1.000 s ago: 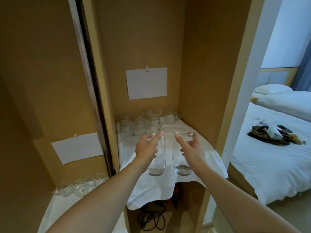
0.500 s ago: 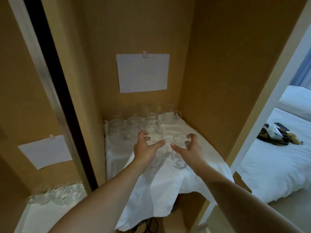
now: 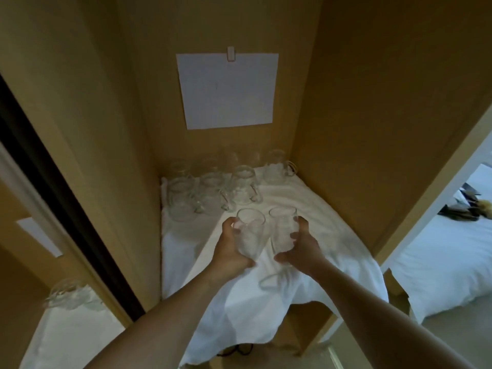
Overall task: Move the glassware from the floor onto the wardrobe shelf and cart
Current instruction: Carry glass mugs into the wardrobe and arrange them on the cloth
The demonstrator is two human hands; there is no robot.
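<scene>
I hold two tall clear glasses side by side over the wardrobe shelf (image 3: 332,209), which is covered with a white cloth. My left hand (image 3: 230,247) is wrapped around the left glass (image 3: 250,235). My right hand (image 3: 302,246) grips the right glass (image 3: 283,229). Both glasses stand upright, low over the cloth near its front; I cannot tell whether their bases touch it. Several glass mugs (image 3: 213,195) with handles stand in rows at the back of the shelf.
A white paper sheet (image 3: 226,89) is clipped to the wardrobe's back wall. A mirrored sliding door (image 3: 53,209) at left reflects more glassware (image 3: 69,292). Wooden side walls close in on the shelf. A bed (image 3: 439,262) with dark items lies at right.
Both hands have carried the two glasses forward and down from in front of the wardrobe to low over the shelf cloth. The view has moved closer to the shelf.
</scene>
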